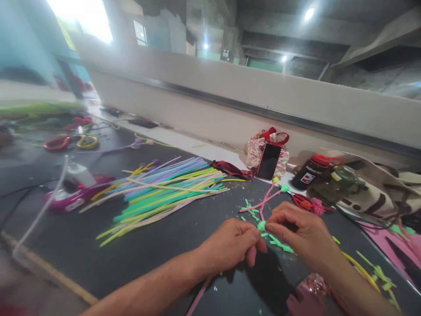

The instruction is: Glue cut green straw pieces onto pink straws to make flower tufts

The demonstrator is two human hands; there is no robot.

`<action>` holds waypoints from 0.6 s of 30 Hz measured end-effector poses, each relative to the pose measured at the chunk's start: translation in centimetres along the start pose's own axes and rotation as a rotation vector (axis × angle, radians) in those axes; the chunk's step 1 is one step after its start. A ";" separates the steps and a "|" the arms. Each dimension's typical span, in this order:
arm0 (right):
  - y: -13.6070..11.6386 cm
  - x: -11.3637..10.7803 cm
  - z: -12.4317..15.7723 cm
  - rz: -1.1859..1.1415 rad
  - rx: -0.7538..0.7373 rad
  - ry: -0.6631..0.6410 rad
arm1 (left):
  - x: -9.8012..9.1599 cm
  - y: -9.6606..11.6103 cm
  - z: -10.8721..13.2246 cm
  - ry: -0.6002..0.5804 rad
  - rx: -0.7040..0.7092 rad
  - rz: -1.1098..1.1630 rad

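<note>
A small green fuzzy pipe-cleaner bud (pixel 261 225) is pinched between the fingertips of both hands. My left hand (pixel 232 243) is closed at its left side, fingers curled. My right hand (pixel 297 226) grips its right side with thumb and forefinger. From under my left forearm comes a pink pipe-cleaner stem (pixel 199 298); its upper end is hidden. Just beyond the hands lie pink stems (pixel 263 204) tipped with green and yellow buds. Short green cut pieces (pixel 279 243) are scattered beneath my right hand.
Several coloured pipe cleaners (pixel 164 193) lie in a pile on the dark table (pixel 158 259). A purple glue-gun-like tool (pixel 75 197) sits to the left. Behind stand a phone (pixel 269 161), a patterned pouch (pixel 256 147) and a black bottle (pixel 311 173). Scissors (pixel 302 202) lie right.
</note>
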State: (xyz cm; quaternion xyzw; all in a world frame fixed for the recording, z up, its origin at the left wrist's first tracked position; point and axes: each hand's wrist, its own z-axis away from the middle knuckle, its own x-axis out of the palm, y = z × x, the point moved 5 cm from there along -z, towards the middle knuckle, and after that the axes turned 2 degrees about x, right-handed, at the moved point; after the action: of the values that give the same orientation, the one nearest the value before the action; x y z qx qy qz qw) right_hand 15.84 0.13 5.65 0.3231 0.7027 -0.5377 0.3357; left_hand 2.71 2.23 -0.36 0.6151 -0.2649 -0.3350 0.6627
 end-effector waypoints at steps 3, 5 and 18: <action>0.0 -0.1 0.1 0.003 -0.013 0.020 | 0.0 0.1 0.0 0.003 0.008 0.006; 0.0 -0.1 0.1 -0.006 -0.035 0.029 | 0.0 0.2 0.0 0.010 0.010 0.019; -0.6 -1.2 0.6 -0.209 -0.074 0.175 | 0.4 0.6 -0.1 -0.074 -0.048 0.412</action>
State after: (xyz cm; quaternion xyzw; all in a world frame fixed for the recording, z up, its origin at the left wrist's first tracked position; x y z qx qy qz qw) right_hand 16.13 -0.64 6.86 0.2813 0.7784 -0.5132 0.2272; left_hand 3.12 2.05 0.25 0.5192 -0.4011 -0.2211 0.7216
